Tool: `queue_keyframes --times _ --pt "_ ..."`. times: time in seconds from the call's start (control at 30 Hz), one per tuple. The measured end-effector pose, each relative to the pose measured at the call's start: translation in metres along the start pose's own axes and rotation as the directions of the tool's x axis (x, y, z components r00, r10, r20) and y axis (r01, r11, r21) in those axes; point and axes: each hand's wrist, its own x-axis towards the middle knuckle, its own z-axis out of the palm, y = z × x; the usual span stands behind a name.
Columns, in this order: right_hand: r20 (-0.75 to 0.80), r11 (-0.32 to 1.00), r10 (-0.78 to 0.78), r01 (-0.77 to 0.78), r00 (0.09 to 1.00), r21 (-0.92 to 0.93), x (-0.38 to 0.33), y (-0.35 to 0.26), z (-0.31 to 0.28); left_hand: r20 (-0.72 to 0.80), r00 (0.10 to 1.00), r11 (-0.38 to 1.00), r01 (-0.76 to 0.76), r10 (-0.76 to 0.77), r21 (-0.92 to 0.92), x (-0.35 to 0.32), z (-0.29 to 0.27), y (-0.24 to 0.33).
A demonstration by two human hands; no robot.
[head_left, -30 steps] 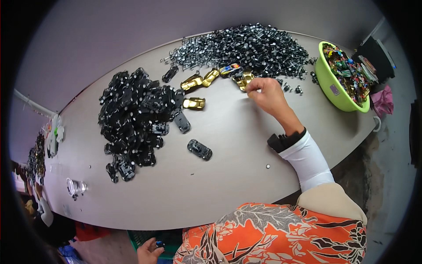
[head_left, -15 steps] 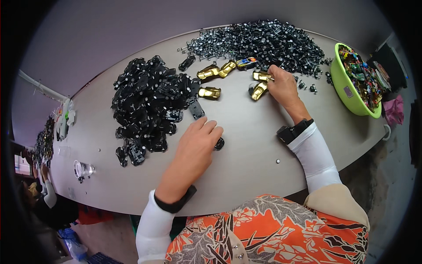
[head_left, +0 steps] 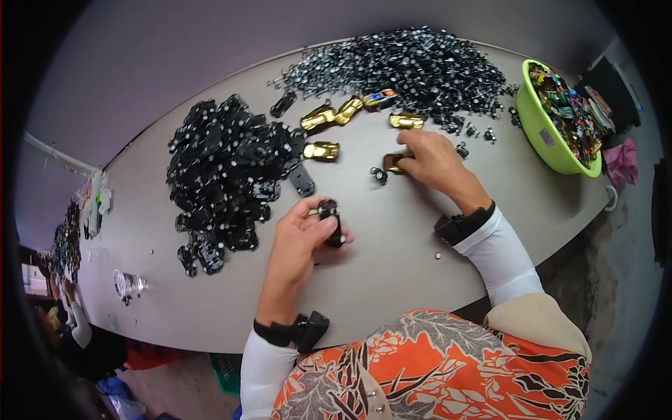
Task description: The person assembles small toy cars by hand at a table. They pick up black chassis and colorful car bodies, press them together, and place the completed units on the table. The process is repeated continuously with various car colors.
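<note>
The small black toy car chassis [head_left: 330, 222] sat in the person's left hand [head_left: 302, 241], near the middle of the counter [head_left: 392, 280]; the fingers were closed around it, holding it a little above the surface. At about two o'clock from it, the right hand [head_left: 435, 162] pressed its fingertips on a gold toy car body [head_left: 393, 162], and its grip was closed on that piece. A loose pair of small black wheels [head_left: 379, 174] lay just beside this body. Further out, at twelve o'clock, four more gold car bodies [head_left: 329, 115] lay near the big heap of small black wheel parts [head_left: 413, 70]. At ten o'clock stood the heap of black chassis [head_left: 231, 168]. A green bowl [head_left: 542, 136] full of coloured cars waited at two o'clock, near the edge. Judging by the large heaps and the few gold bodies laid out, most of the work remained.
</note>
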Motion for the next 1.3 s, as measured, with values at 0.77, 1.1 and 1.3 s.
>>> queue_keyframes --times 0.77,1.1,1.3 --pt "0.183 0.564 -0.088 -0.103 0.979 0.82 -0.06 -0.087 0.026 -0.123 0.988 0.976 -0.12 0.098 -0.184 0.004 0.001 -0.025" --pt "0.232 0.525 0.049 -0.223 0.971 0.822 -0.057 -0.08 0.029 -0.079 0.996 0.984 0.03 -0.044 -0.176 -0.002 0.008 -0.018" --pt "0.32 0.381 0.029 -0.306 0.947 0.872 -0.056 -0.083 0.024 0.028 0.997 0.971 0.079 -0.075 -0.226 -0.004 0.007 -0.02"
